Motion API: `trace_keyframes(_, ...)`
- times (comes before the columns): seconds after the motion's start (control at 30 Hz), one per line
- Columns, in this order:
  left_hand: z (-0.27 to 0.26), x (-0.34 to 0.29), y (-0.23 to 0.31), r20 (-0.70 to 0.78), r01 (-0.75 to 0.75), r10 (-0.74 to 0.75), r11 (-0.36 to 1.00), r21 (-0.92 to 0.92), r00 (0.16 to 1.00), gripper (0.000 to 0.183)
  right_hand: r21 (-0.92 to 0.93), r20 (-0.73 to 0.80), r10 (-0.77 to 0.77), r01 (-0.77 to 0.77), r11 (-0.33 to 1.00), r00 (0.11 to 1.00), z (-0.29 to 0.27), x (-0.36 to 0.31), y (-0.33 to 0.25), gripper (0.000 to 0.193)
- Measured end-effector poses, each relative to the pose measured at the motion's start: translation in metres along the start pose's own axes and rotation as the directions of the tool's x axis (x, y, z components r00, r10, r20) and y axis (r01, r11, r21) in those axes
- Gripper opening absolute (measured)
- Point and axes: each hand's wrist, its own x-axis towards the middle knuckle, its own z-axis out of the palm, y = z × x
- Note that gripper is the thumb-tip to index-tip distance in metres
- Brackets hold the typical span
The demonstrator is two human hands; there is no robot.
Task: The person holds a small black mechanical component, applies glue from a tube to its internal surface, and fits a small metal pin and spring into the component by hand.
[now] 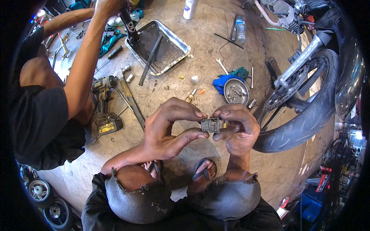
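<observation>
I see the small grey metal part (210, 125) held between both hands above the concrete floor (185, 73): left hand (169, 129) pinches its left edge, right hand (238, 129) grips its right side.

Small part (210, 125): dull grey metal, grimy. Tray (181, 45): shiny steel. Floor (200, 61): rough matt concrete. Tyre (308, 119): matt rubber.

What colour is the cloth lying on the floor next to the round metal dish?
Bright blue cloth, with a teal piece behind it, beside the metal dish; the head view shows it.
</observation>
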Motion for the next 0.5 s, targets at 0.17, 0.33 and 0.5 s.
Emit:
trace_keyframes(0.17, 0.000, 0.001, -0.005, -0.037, -0.006, 0.003, 0.997, -0.076, 0.999, 0.028, 0.164, -0.129, -0.031, 0.052, 0.985, 0.991, 0.000, -0.002, -0.002, 0.024)
trace_keyframes(0.33, -0.003, 0.006, -0.005, 0.004, -0.062, 0.062, 0.998, -0.003, 0.998, 0.022, -0.022, -0.207, -0.123, 0.121, 0.992, 0.971, 0.003, -0.004, -0.010, 0.017)
trace_keyframes(0.5, -0.003, 0.006, -0.003, -0.009, -0.036, 0.036, 0.999, -0.029, 0.999, 0.021, -0.240, -0.049, -0.362, 0.341, 0.909, 0.931, -0.004, 0.001, -0.003, 0.007)
